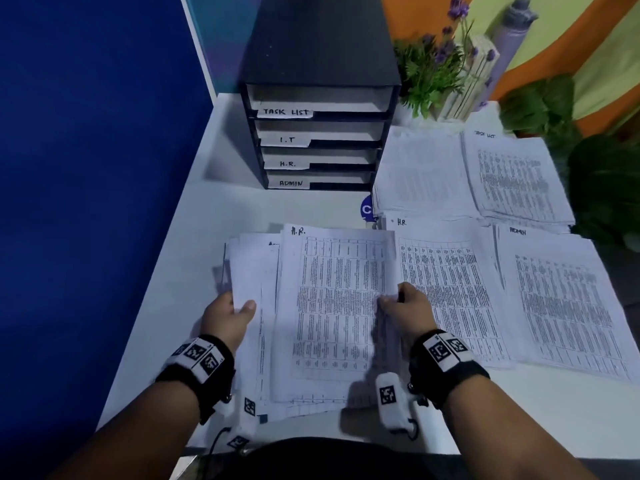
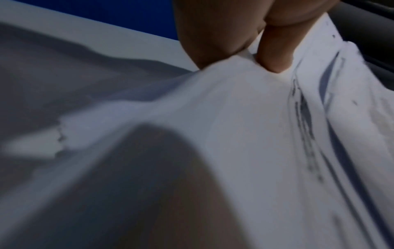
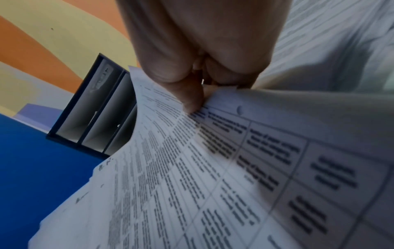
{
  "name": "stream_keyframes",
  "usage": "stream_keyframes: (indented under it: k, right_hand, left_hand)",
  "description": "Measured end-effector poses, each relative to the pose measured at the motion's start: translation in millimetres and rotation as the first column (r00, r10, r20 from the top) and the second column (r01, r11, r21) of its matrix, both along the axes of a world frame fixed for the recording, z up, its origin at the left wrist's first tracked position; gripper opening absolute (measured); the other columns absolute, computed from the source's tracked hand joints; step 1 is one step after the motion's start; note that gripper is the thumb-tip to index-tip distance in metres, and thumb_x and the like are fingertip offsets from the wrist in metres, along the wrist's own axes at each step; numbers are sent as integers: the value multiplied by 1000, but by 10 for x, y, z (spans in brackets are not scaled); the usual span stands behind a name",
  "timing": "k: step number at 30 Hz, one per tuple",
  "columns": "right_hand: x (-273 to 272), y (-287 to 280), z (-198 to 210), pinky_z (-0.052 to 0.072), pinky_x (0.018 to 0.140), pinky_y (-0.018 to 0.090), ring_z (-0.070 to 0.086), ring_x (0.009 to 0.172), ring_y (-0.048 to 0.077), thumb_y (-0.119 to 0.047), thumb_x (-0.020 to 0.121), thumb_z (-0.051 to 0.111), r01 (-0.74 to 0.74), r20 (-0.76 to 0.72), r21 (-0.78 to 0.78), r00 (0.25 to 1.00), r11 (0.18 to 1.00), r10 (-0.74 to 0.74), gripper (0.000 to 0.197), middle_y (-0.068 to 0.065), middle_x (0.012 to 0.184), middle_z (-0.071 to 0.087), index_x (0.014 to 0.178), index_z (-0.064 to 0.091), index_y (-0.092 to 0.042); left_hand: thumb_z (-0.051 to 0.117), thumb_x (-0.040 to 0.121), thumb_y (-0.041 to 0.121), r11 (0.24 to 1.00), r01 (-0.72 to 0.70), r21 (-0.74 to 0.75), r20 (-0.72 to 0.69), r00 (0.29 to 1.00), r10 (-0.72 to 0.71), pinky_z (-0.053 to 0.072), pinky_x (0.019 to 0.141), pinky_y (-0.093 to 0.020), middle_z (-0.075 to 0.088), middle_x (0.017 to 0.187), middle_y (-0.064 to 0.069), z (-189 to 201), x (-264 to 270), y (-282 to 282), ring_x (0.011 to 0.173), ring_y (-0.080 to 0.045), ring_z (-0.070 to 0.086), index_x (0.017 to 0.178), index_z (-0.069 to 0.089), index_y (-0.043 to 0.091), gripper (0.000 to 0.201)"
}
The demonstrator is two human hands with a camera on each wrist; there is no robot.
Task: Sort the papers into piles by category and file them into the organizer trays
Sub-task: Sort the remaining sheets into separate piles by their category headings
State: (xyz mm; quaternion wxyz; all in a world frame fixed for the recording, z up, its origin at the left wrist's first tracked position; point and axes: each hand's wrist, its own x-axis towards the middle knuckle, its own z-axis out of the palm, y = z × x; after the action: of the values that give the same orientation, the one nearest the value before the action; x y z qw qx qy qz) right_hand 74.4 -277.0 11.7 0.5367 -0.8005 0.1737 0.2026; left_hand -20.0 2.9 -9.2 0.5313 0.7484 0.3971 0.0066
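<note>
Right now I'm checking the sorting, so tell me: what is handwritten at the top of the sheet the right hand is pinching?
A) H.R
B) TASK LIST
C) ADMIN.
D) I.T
A: the right hand pinches the right edge of the top sheet of the unsorted stack, and the head view shows "H.R." handwritten at that sheet's top left corner, matching the H.R. pile lying just to its right.

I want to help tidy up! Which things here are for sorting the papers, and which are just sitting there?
For the job:
- left hand and right hand, holding the unsorted stack
- H.R. pile
- ADMIN pile
- TASK LIST pile
- black organizer

Just sitting there:
- purple flower plant
- blue sticker
</note>
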Motion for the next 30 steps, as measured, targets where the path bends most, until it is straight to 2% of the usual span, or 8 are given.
stream_keyframes:
  k: [5,7,11,13,17,22,25,30]
  right_hand:
    - [-20,-148,-26,56,68,62,58,66,31,3,89,56,85,5,155,996,984,-87,26,12,75,61,89,66,-21]
    - [-44,-176,-64,56,69,52,58,65,27,6,88,55,147,-26,220,989,964,-145,34,9,75,64,86,70,-24]
    - [-56,-193,-135,43,46,27,51,41,19,5,86,57,204,-85,262,978,943,-188,26,5,57,61,73,66,-16]
    - [-54,-188,-125,41,42,23,55,46,17,3,84,59,230,-146,371,971,900,-188,25,3,67,69,70,64,-17]
    - [-53,-154,-101,55,71,38,66,81,28,10,83,46,301,-213,544,952,783,-218,33,15,96,71,61,59,-10]
    - [-50,-120,-137,42,48,27,51,45,19,5,88,50,141,-90,205,988,969,-125,34,11,69,63,71,66,-20]
    - [-76,-69,-194,50,53,33,55,50,21,2,89,54,114,-95,157,990,981,-100,18,13,72,64,88,67,-11]
    - [-63,-51,-281,57,66,53,58,63,25,-9,88,57,61,-44,29,997,998,-60,14,11,69,61,76,63,-12]
  left_hand:
    - [68,88,15,998,-62,-13,47,997,63,46,85,-31,67,91,-6,63,-2,69,88,-25,63,94,63,14,8]
    - [69,87,15,996,-73,-44,67,995,76,46,86,-31,69,92,-3,63,9,96,89,-24,64,97,65,18,11]
    - [70,86,17,994,-91,-53,71,993,95,47,89,-32,70,94,-1,33,34,137,91,-24,65,100,66,20,15]
    - [71,86,17,993,-103,-56,65,992,106,47,89,-33,71,95,-1,11,41,150,91,-23,66,102,66,20,17]
    - [72,84,17,991,-116,-60,65,991,119,50,92,-38,71,95,-1,-33,46,175,93,-25,67,102,65,20,19]
    - [67,89,11,987,-46,-151,86,995,59,49,94,-40,69,106,-1,7,50,92,97,-23,65,110,61,19,23]
    - [67,85,0,989,108,-98,26,994,-106,50,94,-41,66,108,-5,-12,31,38,99,-26,64,116,54,20,39]
    - [70,82,5,978,165,127,-73,985,-156,47,82,-29,68,100,-7,-12,24,-2,87,-25,63,115,57,10,36]
